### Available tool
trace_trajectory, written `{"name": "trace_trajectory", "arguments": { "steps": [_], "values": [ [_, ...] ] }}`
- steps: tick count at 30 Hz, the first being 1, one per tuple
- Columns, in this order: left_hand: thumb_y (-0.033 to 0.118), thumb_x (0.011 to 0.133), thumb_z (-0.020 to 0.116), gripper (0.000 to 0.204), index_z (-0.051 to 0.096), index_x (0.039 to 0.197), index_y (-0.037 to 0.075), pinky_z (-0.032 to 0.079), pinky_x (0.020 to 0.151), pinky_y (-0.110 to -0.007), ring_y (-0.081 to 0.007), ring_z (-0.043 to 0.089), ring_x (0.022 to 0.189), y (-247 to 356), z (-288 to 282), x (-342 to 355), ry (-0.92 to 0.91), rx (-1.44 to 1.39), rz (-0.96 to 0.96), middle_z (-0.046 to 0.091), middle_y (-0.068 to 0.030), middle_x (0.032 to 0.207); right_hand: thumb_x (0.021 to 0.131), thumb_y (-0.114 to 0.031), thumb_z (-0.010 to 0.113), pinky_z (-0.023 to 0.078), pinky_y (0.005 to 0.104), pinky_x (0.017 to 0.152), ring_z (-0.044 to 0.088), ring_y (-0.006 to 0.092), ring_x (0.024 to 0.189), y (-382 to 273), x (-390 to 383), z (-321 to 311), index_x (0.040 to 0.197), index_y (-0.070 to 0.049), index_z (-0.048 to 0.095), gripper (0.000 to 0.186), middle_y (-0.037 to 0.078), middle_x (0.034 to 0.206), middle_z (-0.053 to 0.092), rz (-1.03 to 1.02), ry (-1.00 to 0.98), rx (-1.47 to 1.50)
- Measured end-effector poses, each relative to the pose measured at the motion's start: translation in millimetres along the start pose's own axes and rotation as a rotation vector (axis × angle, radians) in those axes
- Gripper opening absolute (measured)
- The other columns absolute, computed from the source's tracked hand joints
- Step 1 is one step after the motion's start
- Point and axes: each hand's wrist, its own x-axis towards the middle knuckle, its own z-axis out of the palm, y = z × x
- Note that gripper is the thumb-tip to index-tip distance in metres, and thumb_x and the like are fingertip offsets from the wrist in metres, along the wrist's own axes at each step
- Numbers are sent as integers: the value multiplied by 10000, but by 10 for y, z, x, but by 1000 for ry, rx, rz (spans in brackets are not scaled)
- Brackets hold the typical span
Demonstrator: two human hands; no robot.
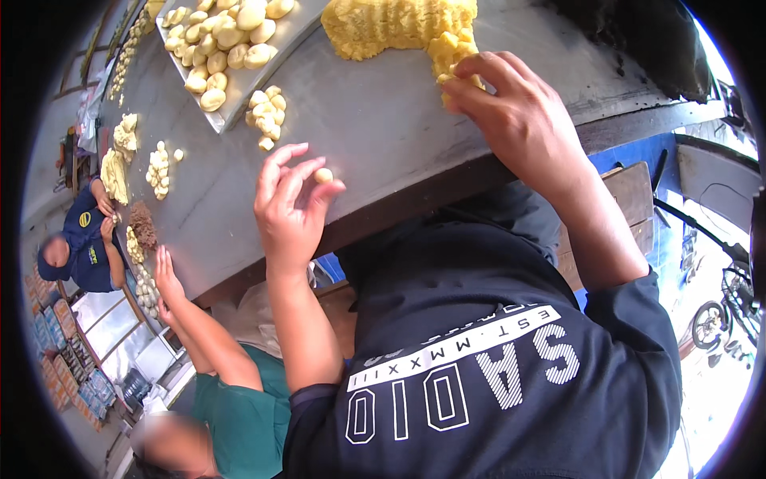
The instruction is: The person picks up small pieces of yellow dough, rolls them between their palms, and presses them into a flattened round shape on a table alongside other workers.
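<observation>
Lightly, the left hand [289, 209] is pinching a small ball [323, 176], presumably sparing its shape.
The right hand [520, 113] is seemingly gripping yellow dough [450, 53].

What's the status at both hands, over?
Left hand: small ball between thumb and finger. Right hand: fingertips at yellow dough. Nearby: pale pieces just beyond left hand, beside tray.

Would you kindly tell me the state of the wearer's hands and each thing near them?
Left hand: curled, holding the small ball
Small ball: rounded, held
Right hand: fingers bent, at the yellow dough
Yellow dough: broken up at one end
Tray: loaded with rounded pieces
Small pieces: heaped on the table
</observation>
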Motion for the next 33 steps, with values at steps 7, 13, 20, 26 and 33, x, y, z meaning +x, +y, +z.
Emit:
{"name": "trace_trajectory", "arguments": {
  "steps": [7,13,20,26,33],
  "values": [
    [251,918,944,374,869,1268,143,550,1044,-437,-320,712,1257,-72,-34,-214,-48,246,137,786,-93,1425,894,-121,917,651,439,976,753,314,1141,-23,18,6,1144,-96,820,269,67,1266,744,26,0,196],
    [371,1007,854,233,937,1192,255,294,1315,-564,-343,586,1491,212,-377,98,-369,571,103,737,-27,1576,945,-119,828,636,448,934,729,316,1132,4,-88,-15,1103,-87,778,169,75,1220,721,83,64,66],
    [248,1049,818,275,719,828,118,455,962,-413,-245,727,887,21,529,867,249,305,557,743,-4,837,948,-118,875,651,455,943,768,359,1079,-117,73,-101,1139,-66,796,214,113,1212,744,69,21,9],
    [241,1028,825,315,679,771,132,432,836,-460,-249,635,742,-195,674,968,321,124,468,655,-10,745,953,-159,876,647,451,932,767,345,1068,78,80,-20,1144,-72,801,222,104,1144,773,25,55,10],
    [200,1096,778,196,814,925,111,467,765,-392,-239,586,672,-53,576,845,216,-175,274,618,-26,707,960,-163,857,635,440,943,742,320,1123,-23,221,-53,1065,-88,725,185,78,1202,743,24,-107,-111]
  ]
}}
